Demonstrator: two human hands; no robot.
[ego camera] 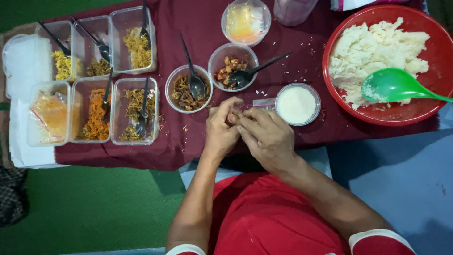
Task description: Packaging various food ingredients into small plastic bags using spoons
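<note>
My left hand (221,130) and my right hand (266,137) meet over the front edge of a dark red cloth (302,56). Their fingertips pinch a small pale item (233,116) between them; what it is cannot be told. A clear plastic piece (263,103) lies just beyond my right fingers. Nearest are a round cup of white rice (297,104) and two round cups of brown toppings (186,92) (230,66), each with a black spoon.
A red bowl (424,113) of white rice with a green scoop (394,86) sits at the right. Several square clear tubs (134,111) of shredded yellow and orange toppings with black spoons stand at the left. A cup with sauce packets (245,21) is at the back.
</note>
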